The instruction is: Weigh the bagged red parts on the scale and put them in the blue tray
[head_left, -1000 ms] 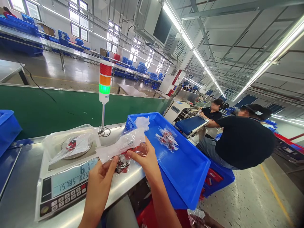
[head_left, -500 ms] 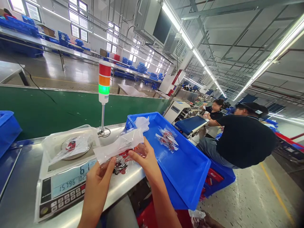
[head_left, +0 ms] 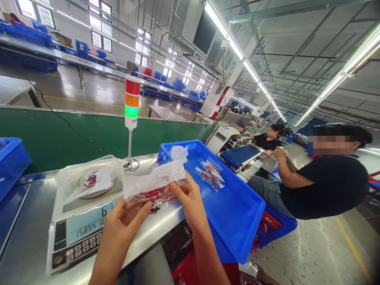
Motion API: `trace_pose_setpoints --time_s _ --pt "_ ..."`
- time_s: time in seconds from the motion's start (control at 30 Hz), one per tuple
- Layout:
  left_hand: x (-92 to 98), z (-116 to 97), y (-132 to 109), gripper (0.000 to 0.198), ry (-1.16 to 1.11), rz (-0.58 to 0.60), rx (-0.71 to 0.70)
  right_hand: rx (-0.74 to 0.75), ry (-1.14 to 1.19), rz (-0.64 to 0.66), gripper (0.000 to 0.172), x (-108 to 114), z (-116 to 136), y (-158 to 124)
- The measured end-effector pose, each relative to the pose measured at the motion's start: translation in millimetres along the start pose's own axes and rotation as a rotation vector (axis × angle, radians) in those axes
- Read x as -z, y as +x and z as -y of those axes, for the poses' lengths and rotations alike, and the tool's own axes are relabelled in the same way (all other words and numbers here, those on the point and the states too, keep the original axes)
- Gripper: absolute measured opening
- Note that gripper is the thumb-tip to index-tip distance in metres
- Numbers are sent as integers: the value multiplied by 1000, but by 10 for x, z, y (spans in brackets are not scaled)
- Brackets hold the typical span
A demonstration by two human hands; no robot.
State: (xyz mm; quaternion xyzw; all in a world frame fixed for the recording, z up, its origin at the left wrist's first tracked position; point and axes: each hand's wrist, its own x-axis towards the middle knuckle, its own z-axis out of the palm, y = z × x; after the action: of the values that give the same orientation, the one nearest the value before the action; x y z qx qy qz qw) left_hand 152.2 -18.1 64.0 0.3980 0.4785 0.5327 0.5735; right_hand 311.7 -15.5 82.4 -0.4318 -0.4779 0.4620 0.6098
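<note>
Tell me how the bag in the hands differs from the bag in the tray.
The left hand and right hand pinch the held bag; the tray bag lies untouched in the blue tray. The held bag is stretched long; the tray bag is crumpled. Both are clear with red parts.

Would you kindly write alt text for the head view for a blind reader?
The left hand and right hand hold a clear plastic bag of small red and black parts over a steel bench, beside a digital scale with another bag on its pan. A blue tray lies to their right.
</note>
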Motion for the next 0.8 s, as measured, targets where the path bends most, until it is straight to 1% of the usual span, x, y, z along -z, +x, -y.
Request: trace_pose_setpoints --time_s 0.1,0.17,0.27,0.37,0.43,0.57,0.7,0.8 --pt "-63 -72 -107 55 -38 49 -6 21 -12 -23 60 13 32 -7" --pt "-76 -100 -156 59 -38 67 8 32 -21 -40 61 28 69 -22" --pt "-59 -124 -208 69 -5 58 23 50 -47 -66 61 46 142 -68" --pt "-35 -140 -252 75 -18 77 34 74 -74 -84 52 52 209 -128" --pt "-32 -150 -279 73 -30 83 34 91 -87 -92 47 48 239 -165" --pt "-50 -164 -317 65 -56 53 17 104 -98 -97 40 22 275 -215" --pt "-64 -168 -332 65 -88 -12 33 92 -101 -85 40 -4 296 -230" --pt "-64 -168 -334 66 -97 -12 24 103 -115 -92 38 -12 300 -225"
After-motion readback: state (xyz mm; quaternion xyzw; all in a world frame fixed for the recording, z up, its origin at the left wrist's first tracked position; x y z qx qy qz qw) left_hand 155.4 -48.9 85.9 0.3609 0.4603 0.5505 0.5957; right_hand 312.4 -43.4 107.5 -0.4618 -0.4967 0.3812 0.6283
